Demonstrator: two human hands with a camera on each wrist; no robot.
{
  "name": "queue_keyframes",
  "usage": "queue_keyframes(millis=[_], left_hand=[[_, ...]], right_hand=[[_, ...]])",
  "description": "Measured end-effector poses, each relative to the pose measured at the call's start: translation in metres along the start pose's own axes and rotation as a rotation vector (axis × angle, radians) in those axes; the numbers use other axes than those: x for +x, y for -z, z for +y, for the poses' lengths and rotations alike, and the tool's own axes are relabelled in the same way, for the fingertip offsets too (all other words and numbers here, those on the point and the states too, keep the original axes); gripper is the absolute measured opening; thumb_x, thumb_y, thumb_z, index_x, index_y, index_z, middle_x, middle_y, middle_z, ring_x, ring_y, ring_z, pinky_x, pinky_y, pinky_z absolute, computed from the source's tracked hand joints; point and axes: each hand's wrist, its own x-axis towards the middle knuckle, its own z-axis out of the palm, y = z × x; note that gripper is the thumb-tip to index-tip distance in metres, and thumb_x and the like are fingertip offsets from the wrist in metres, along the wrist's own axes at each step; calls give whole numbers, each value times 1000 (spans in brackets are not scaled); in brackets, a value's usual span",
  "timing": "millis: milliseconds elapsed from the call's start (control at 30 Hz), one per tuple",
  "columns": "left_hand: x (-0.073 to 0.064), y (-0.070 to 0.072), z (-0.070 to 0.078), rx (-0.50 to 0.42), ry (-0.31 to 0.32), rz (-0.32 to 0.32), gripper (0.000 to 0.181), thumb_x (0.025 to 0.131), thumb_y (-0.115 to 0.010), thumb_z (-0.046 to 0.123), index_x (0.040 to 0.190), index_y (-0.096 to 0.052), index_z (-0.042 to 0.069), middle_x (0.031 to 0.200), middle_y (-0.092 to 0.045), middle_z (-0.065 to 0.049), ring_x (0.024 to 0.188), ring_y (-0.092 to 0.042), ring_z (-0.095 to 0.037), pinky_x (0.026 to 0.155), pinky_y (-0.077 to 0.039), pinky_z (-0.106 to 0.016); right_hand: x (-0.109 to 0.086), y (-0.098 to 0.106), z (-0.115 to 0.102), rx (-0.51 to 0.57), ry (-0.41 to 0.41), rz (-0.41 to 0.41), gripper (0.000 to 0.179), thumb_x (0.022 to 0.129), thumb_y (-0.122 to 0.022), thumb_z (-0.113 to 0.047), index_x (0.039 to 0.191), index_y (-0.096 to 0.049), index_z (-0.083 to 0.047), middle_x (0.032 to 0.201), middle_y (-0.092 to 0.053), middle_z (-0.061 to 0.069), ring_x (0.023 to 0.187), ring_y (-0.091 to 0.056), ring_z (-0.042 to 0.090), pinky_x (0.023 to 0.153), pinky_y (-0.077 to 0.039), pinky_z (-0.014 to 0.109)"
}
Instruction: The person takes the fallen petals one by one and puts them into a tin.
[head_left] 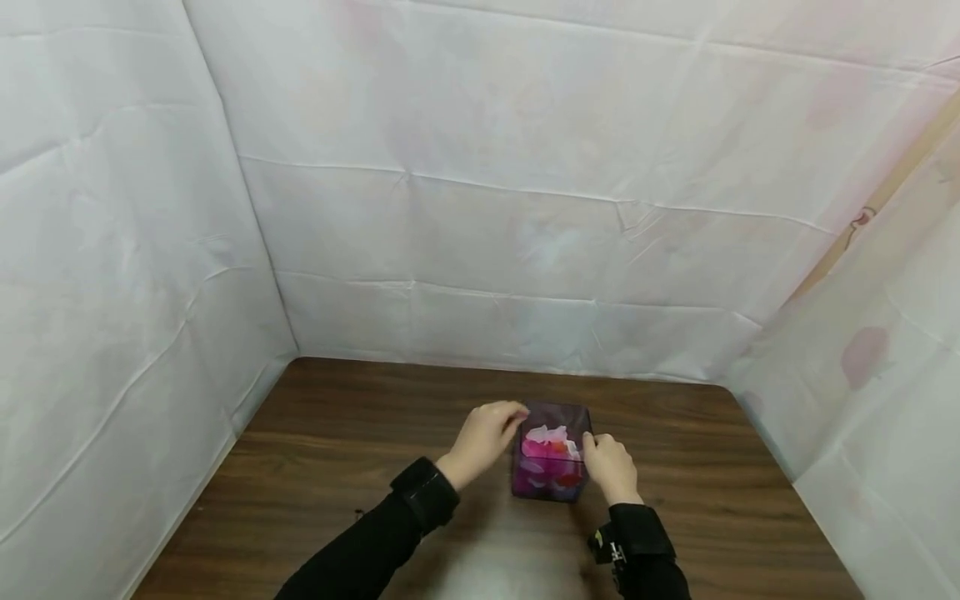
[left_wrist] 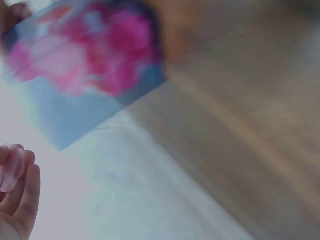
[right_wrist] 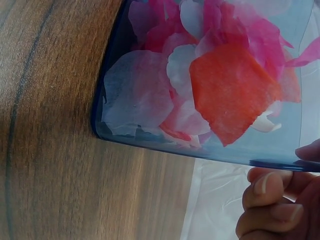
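Observation:
A clear, bluish-purple box [head_left: 552,492] with an open top stands on the table, holding pink, white and orange-red petals [head_left: 551,448]. Against its right wall is my right hand [head_left: 611,468]. In the right wrist view its thumb lies inside the rim and the curled fingers [right_wrist: 270,189] outside, gripping the wall. My left hand [head_left: 486,433] is at the box's far left corner, fingertips drawn together right at the rim. Its curled fingers [left_wrist: 22,187] show at the left edge of the left wrist view; I cannot tell whether they pinch a petal.
The dark brown wood-grain table [head_left: 360,433] has rounded far corners. White cloth walls [head_left: 480,242] enclose it at the back and both sides. A glossy patch of light [head_left: 498,558] lies on the table in front of the box. Black straps [head_left: 427,496] circle both wrists.

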Motion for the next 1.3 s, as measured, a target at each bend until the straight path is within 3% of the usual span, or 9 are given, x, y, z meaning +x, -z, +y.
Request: queue_keyframes(millis=[100, 233, 500, 600, 800, 900, 1133, 1200, 1300], left_hand=[[21, -2, 16, 8, -34, -15, 13, 91, -61, 13, 100, -69, 11, 97, -72, -1, 81, -67, -9, 70, -52, -19], [33, -13, 30, 7, -64, -64, 15, 92, -59, 15, 103, -69, 11, 99, -72, -1, 80, -66, -7, 68, -49, -15], [29, -31, 35, 121, -62, -262, 23, 85, -63, 3, 104, -71, 13, 105, -71, 1, 95, -66, -12, 81, -51, -22], [26, -32, 33, 123, -61, -298, 27, 83, -62, 1, 105, -71, 14, 107, -70, 0, 100, -65, -15, 87, -51, -26], [21, -33, 26, 106, -94, -241, 18, 86, -65, 10, 103, -72, 14, 105, -71, 1, 101, -64, -14, 92, -49, -28], [14, -30, 20, 103, -89, -193, 18, 87, -65, 11, 104, -71, 14, 111, -69, -1, 112, -60, -19, 101, -44, -34], [-9, -26, 7, 16, 74, -182, 31, 97, -52, 20, 125, -61, 11, 147, -36, -21, 137, -30, -41, 106, -36, -48], [-14, -25, 2, -31, 130, -170, 37, 98, -50, 21, 131, -55, 7, 149, -29, -25, 135, -33, -42, 103, -39, -48], [-18, -25, -5, -91, 207, -119, 43, 97, -50, 19, 136, -47, 0, 145, -33, -29, 113, -57, -38, 95, -46, -46]], right_hand=[[0, 2, 0, -4, 2, -1, 48, 98, -34, -29, 117, -60, 7, 117, -60, 31, 103, -57, 50, 81, -46, 58], [0, 2, 0, 1, 1, -14, 49, 98, -33, -30, 117, -60, 7, 117, -60, 30, 103, -57, 49, 80, -47, 57], [2, -2, 1, 8, -2, -35, 49, 98, -33, -30, 116, -61, 7, 115, -61, 30, 101, -58, 48, 76, -48, 56], [2, -1, 2, 9, -7, -36, 50, 98, -32, -29, 117, -60, 7, 116, -60, 30, 102, -58, 48, 78, -48, 56], [3, 2, 1, 5, -25, -40, 52, 98, -32, -31, 120, -57, 8, 119, -58, 31, 105, -56, 49, 81, -47, 57], [4, 2, -2, 2, -17, -42, 52, 99, -32, -31, 121, -58, 8, 119, -58, 30, 105, -57, 49, 82, -47, 57], [4, -2, -6, 16, -7, -38, 49, 99, -32, -30, 119, -60, 6, 116, -61, 29, 102, -58, 47, 79, -47, 56], [5, -5, -9, 24, -5, -38, 49, 99, -33, -30, 119, -60, 6, 115, -61, 28, 101, -59, 47, 77, -47, 56], [9, -11, -17, 35, 8, -39, 49, 99, -33, -31, 117, -61, 6, 113, -62, 28, 100, -59, 47, 76, -48, 55]])
